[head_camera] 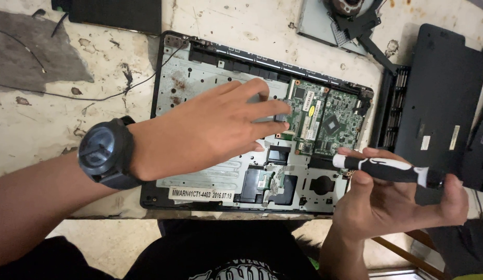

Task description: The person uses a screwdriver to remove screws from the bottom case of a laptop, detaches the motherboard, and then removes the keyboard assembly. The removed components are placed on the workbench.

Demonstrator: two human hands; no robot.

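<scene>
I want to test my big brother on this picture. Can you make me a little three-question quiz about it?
1. True or false: the left hand rests flat on the opened laptop.
2. What does the right hand hold? A) a hammer B) a black and white screwdriver C) a spoon
3. What colour is the circuit board that the left fingers touch?

Key:
1. True.
2. B, the screwdriver.
3. Green.
</scene>
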